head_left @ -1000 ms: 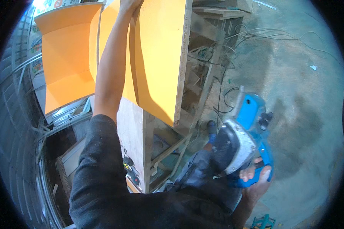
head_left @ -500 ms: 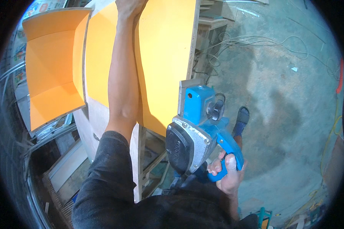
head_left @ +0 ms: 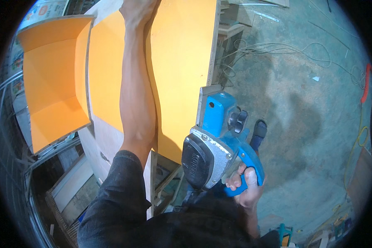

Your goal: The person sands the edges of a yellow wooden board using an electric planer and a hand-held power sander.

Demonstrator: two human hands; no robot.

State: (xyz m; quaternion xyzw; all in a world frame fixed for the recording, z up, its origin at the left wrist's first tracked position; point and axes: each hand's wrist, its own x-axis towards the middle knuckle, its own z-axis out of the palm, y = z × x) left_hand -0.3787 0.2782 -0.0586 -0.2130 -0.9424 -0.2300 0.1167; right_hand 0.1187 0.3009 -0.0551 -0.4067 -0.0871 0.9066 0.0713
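Note:
My right hand (head_left: 248,188) is closed round the rear handle of a blue electric planer (head_left: 219,115). The planer has a black side cover and a silver metal plate, and its front lies along the right edge of an orange-yellow board (head_left: 182,49). My left arm stretches forward over this board. At the top rim of the picture my left hand (head_left: 137,9) is over the board; its fingers run out of view.
An orange box-shaped piece (head_left: 56,68) with raised ends stands left of the board, by a pale bench top (head_left: 101,142). Grey cable (head_left: 293,47) loops over the concrete floor at right. A red coiled hose (head_left: 365,84) hangs at the far right. My sandalled foot (head_left: 259,130) shows beyond the planer.
The view has shifted slightly, so the board's edge and the planer's front appear a little further right. My right hand keeps its hold on the planer.

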